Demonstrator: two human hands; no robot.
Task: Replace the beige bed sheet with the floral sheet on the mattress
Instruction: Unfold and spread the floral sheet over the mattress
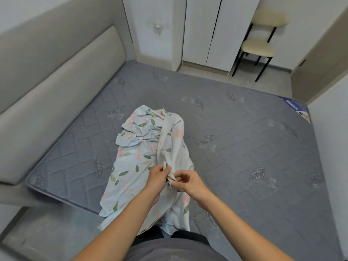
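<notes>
Floral sheet (148,157) bunched mid-mattress (244,147), beige one out of view; left hand (157,178) and right hand (188,182) pinch one edge together: risk of spreading it twisted or mis-cornered.

The grey mattress (235,140) is bare, with a stitched pattern of lines and little leaf shapes on its top. The floral sheet (148,147) lies right on the mattress, near the middle, all bunched up and wrinkled. One end of the sheet hangs over the near edge of the mattress. A blue and white label (295,108) sits on the far right corner of the mattress. A padded beige headboard (62,95) runs along the left side of the mattress, touching it.
</notes>
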